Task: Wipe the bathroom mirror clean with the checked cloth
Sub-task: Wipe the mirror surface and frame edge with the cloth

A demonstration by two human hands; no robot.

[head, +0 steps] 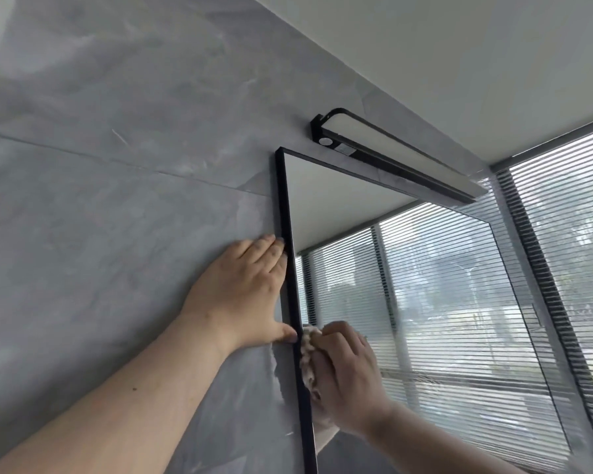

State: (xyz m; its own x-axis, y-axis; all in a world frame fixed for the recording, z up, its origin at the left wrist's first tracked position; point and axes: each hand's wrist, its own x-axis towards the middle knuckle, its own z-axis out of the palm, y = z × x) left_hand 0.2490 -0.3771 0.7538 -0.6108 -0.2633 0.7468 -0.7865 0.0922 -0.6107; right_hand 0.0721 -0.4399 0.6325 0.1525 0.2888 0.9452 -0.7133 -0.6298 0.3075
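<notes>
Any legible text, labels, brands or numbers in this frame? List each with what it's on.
None legible.
The mirror, checked cloth, wall tiles and blinds show no print.
The lamp has a small grey patch beside its round sensor: too small to tell if it carries text.

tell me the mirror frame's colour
Black; the mirror frame shows best in the head view.

Two hands (240, 292) (348, 378), one cloth (308, 357), one mirror (408, 302), one wall lamp (391, 153).
</notes>
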